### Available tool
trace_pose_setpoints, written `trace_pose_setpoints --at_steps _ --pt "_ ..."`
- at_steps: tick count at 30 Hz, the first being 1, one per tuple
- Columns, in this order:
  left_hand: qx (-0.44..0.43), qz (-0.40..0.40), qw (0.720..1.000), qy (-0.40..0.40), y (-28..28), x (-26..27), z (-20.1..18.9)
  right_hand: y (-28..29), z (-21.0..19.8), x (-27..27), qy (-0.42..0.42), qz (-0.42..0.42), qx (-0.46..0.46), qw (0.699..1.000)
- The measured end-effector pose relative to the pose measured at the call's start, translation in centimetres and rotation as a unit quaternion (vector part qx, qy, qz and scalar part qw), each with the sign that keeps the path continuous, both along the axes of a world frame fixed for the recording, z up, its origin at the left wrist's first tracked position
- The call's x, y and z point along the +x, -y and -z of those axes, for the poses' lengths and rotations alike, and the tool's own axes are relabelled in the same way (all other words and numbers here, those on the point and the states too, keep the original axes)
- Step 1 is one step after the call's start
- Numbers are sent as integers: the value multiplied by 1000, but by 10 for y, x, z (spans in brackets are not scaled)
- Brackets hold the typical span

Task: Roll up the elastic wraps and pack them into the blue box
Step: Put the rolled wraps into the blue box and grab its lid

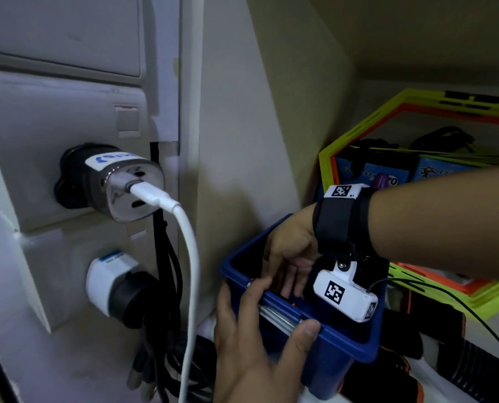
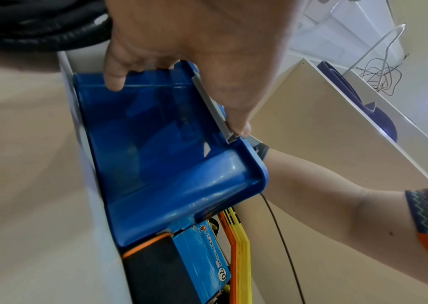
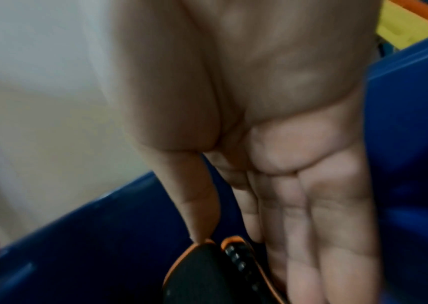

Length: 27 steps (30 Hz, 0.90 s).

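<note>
1. Left hand (image 1: 260, 330): grip closed over the near rim of the blue box (image 1: 329, 370), thumb on its grey handle bar (image 1: 277, 315); it steadies the box.
2. Right hand (image 1: 289, 257): inside the box, fingers straight, thumb and fingers bearing on a rolled elastic wrap (image 3: 207, 273), black with orange edging.
3. Judged soft, light and springy; the roll may unwind. Hold across the roll.
4. Box floor and wrap count hidden by the right hand; wrist view blurred.
5. Beyond the box: yellow-orange crate (image 1: 367, 126).
</note>
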<state>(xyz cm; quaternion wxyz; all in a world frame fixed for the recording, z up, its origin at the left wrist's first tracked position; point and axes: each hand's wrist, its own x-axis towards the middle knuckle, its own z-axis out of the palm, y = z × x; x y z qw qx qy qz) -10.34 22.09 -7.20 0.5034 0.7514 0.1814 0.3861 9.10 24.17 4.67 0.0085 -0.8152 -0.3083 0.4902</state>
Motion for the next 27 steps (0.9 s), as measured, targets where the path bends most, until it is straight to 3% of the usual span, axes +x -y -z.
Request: trace_pose_setpoints --at_steps 8,15,21,24,27 --pt "-17 1 1000 -2 0 -2 -3 33 -49 -7 76 16 90 993" --pt "-1 -8 1000 12 7 -4 -12 127 -92 -20 157 44 218 962" --pt "-5 -7 1000 2 14 -8 -19 205 -41 -29 187 58 158 968" --pt "1 -11 1000 12 17 -7 -18 224 -1 -37 237 -10 110 965" --pt "-6 -13 1000 14 18 -6 -16 231 28 -52 305 -49 135 941"
